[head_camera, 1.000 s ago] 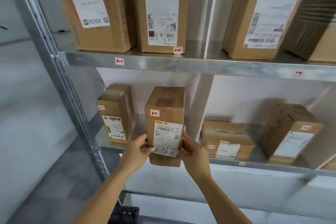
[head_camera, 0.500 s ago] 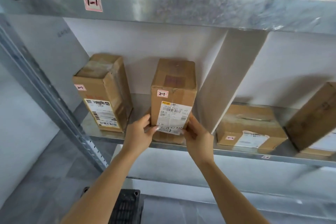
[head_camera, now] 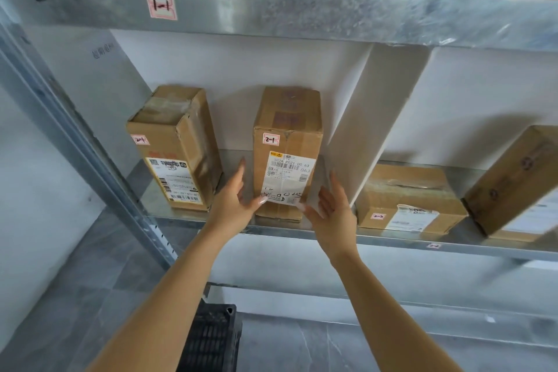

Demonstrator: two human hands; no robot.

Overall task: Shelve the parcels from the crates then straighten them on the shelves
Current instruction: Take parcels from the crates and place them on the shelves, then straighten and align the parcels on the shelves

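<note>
At the front edge of the grey metal shelf (head_camera: 392,239) the brown cardboard parcel (head_camera: 287,136) stood shelved; left hand (head_camera: 232,204) and right hand (head_camera: 333,211) flanked it, straight-fingered, holding nothing; straightening likely remained.

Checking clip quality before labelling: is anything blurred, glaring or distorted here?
Head view: right hand smeared by motion, left hand less; middle parcel's label readable; far-right parcel soft; upper shelf edge glares mildly and bows from the wide lens.
</note>
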